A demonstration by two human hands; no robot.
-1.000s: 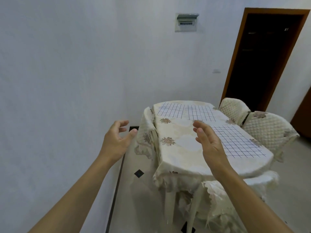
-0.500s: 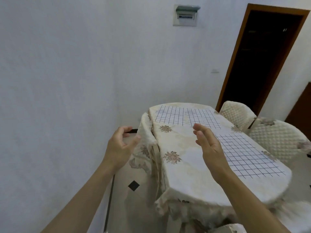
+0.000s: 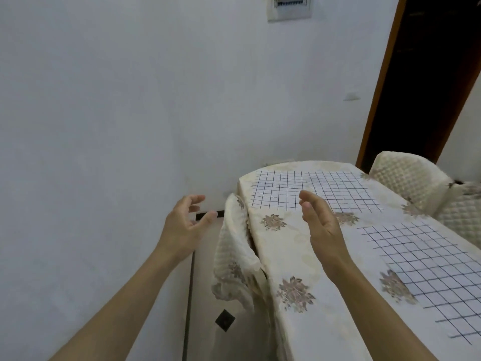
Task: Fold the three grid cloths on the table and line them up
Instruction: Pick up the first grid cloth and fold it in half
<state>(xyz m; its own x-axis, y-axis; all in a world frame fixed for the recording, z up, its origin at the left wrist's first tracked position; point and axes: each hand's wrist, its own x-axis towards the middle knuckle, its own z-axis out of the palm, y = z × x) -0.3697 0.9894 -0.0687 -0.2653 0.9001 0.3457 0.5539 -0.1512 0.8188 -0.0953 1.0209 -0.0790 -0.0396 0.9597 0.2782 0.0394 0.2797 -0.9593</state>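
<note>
Three white cloths with a dark grid lie flat on the table (image 3: pixel 307 259), which wears a cream flowered cover. One grid cloth (image 3: pixel 276 191) is at the far left end. A second grid cloth (image 3: pixel 343 188) sits beside it on the right, slightly overlapping. The third grid cloth (image 3: pixel 429 269) is larger and lies near the right edge. My left hand (image 3: pixel 186 224) hovers off the table's left side, fingers loosely curled, holding nothing. My right hand (image 3: pixel 320 225) is raised over the table with fingers straight, touching no cloth.
A chair with a quilted cream cover (image 3: pixel 234 256) is tucked in at the table's left side. Two more covered chairs (image 3: pixel 406 181) stand at the far right. A white wall is close on the left, and a dark doorway (image 3: pixel 421 82) at the back right.
The view has come closer to the table, which now fills more of the lower right. Both hands stay raised and empty in about the same pose.
</note>
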